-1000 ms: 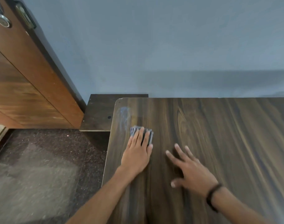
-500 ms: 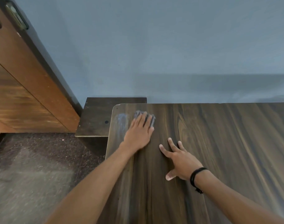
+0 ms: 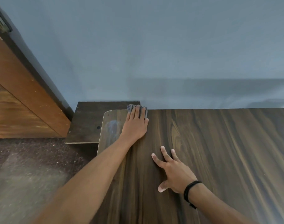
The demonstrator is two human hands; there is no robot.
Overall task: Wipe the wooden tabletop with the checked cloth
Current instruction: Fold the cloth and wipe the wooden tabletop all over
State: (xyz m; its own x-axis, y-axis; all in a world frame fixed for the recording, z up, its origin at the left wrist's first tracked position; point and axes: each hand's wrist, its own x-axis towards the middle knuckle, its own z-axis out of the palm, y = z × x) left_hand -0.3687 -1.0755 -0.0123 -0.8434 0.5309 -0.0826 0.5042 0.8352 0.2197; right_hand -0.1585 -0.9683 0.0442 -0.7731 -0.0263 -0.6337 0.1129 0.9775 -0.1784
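As left hand (image 3: 134, 125) advanced, cloth (image 3: 130, 108) reached tabletop edge (image 3: 202, 109).

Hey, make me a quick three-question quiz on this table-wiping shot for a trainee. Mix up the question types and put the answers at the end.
1. Multiple choice: where on the tabletop does the left hand press the checked cloth?
A) at the near edge
B) at the far edge by the wall, near the left corner
C) at the right end

2. True or false: the right hand lies flat on the wood with fingers spread, holding nothing.

3. Fill in: the pale smear lies to the ___ of the left hand.

Key: 1 B; 2 true; 3 left.
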